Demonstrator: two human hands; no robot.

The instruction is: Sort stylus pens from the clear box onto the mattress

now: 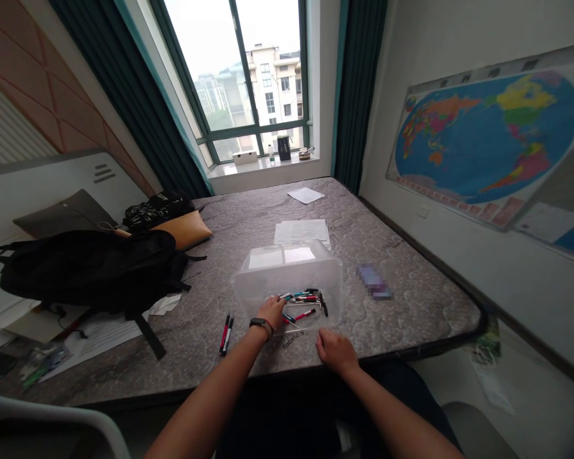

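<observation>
A clear plastic box (pixel 287 274) lies on its side on the mattress, its opening towards me. Inside it is a loose pile of pens (pixel 305 298), with red, black, teal and white barrels. My left hand (pixel 271 312), with a dark band on the wrist, reaches in at the left of the pile. Its fingers are bent and closed around a pen, whose end shows beside the fingertips. My right hand (pixel 335 350) rests curled at the mattress's front edge, just outside the box, with nothing visible in it. Left of the box, two more pens (pixel 226 334) lie side by side.
The grey mattress (pixel 411 319) carries paper sheets (pixel 302 231) behind the box and a pixelated phone-like object (pixel 374 282) to its right. A black backpack (pixel 90 271) and a tan pouch (pixel 184 231) lie at left. A white curved rail (pixel 52 408) stands at lower left.
</observation>
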